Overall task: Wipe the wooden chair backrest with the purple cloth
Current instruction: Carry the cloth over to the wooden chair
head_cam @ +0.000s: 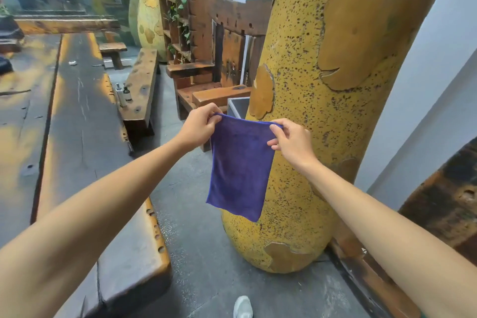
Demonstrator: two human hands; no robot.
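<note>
Head view: purple cloth (pixel 240 165) hanging, top corners pinched between both hands, left hand (pixel 198 124) and right hand (pixel 291 142).

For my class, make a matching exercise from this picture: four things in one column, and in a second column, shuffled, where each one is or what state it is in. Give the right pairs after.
Things
1. purple cloth
2. two small bottles
3. white shoe
4. yellow speckled column

Places or states
A. at the bottom edge, on the grey floor
B. hanging from both hands by its top corners
C. standing by the long wooden table's edge
D. upright, right behind the cloth

Pairs: 1-B, 2-C, 3-A, 4-D
</note>
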